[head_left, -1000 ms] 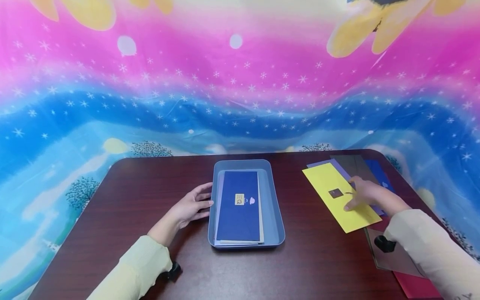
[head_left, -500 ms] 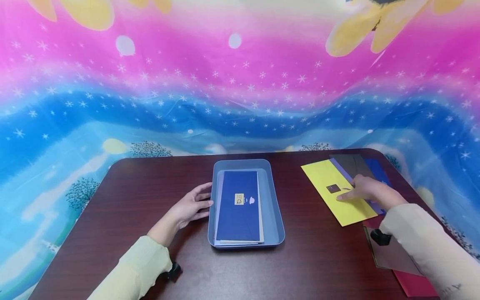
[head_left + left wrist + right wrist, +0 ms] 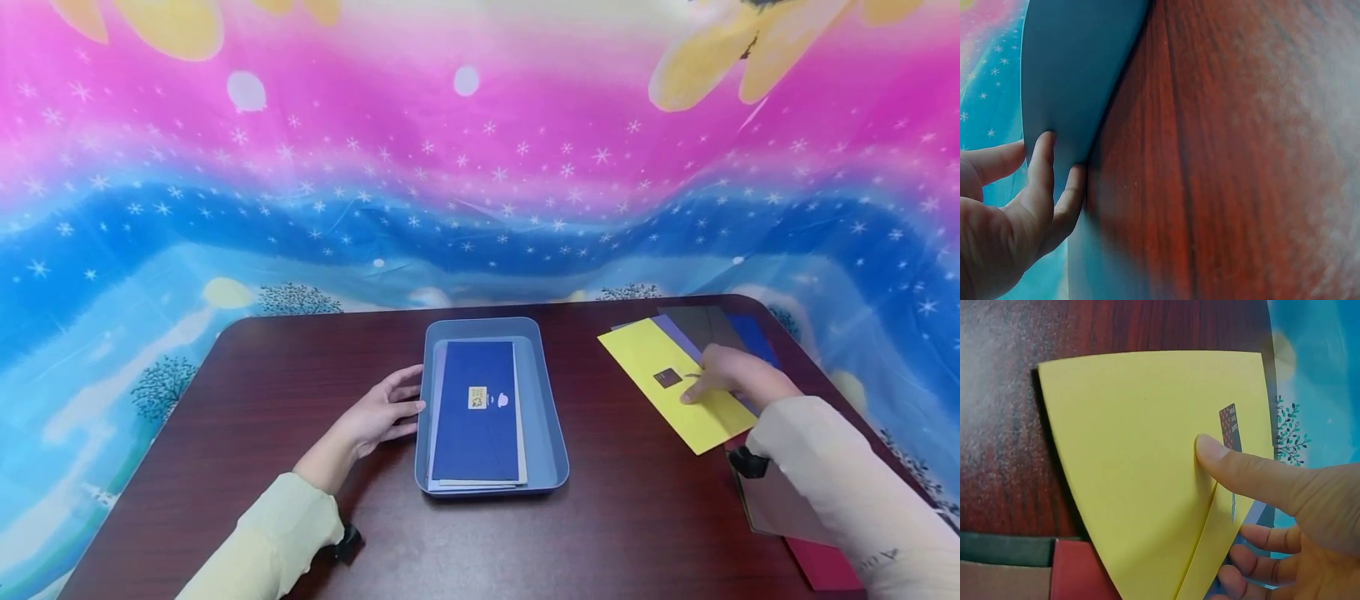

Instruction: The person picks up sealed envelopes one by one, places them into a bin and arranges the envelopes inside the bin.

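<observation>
In the head view my left hand (image 3: pixel 375 421) is spread against the left side of a blue-grey tray (image 3: pixel 557 475). The left wrist view shows its fingertips touching the tray's outer wall (image 3: pixel 1072 75). Inside the tray lie several stacked envelopes, a dark blue envelope (image 3: pixel 468 442) with a small cream label on top. Over at the right, my right hand (image 3: pixel 727 375) pinches a yellow envelope (image 3: pixel 1129 450) by its right edge. Its thumb lies on the yellow face near a dark printed patch, and the other fingers curl at the edge. Beneath shows part of a purple envelope (image 3: pixel 677 335).
Farther back on the right lie a grey-brown envelope (image 3: pixel 693 323) and a blue one (image 3: pixel 757 337). Closer in, partly under the right sleeve, are a brown envelope (image 3: pixel 780 508) and a red envelope (image 3: pixel 821 567). The dark wooden table (image 3: pixel 300 358) ends at a printed cloth backdrop (image 3: pixel 420 225).
My right hand and the yellow envelope have shifted slightly, and its thumb now lies a little differently on the envelope. The left hand and tray have stayed in place.
</observation>
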`<move>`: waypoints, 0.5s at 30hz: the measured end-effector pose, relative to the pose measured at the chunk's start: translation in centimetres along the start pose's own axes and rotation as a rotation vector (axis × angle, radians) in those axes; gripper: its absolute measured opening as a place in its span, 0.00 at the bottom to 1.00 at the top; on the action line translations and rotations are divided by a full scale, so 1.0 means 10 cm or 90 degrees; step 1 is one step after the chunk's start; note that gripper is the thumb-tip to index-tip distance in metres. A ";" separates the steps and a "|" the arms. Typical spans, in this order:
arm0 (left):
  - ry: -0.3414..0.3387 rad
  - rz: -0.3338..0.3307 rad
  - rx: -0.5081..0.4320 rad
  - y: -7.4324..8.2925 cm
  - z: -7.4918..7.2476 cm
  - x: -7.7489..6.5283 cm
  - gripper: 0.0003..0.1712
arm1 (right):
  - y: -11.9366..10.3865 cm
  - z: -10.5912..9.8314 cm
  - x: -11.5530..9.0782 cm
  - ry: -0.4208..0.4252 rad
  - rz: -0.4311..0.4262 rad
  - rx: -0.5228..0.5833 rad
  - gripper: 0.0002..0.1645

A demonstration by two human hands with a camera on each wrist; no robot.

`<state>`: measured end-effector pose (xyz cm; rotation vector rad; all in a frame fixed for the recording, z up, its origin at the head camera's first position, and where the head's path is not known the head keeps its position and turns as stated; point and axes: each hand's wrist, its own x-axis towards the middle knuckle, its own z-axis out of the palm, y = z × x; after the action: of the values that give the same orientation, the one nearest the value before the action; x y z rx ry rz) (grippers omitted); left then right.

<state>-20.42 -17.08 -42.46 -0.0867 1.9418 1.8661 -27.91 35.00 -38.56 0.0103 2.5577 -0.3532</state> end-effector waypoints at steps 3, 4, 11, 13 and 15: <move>-0.001 0.000 -0.001 0.00 0.00 0.00 0.38 | 0.00 0.01 0.02 -0.002 0.003 -0.010 0.32; -0.002 0.000 -0.001 0.00 0.00 0.00 0.38 | 0.01 0.01 0.02 -0.003 0.005 -0.010 0.31; 0.003 0.001 0.000 -0.01 0.00 0.01 0.38 | -0.01 -0.02 -0.02 -0.016 0.024 0.037 0.31; 0.003 0.000 0.000 -0.02 -0.01 0.02 0.38 | -0.01 -0.03 -0.03 -0.017 0.026 0.047 0.33; 0.005 0.000 -0.002 -0.02 -0.01 0.02 0.38 | -0.01 -0.03 -0.03 -0.018 0.027 0.054 0.35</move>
<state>-20.53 -17.12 -42.71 -0.0956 1.9441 1.8718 -27.81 35.03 -38.12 0.0912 2.5083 -0.4426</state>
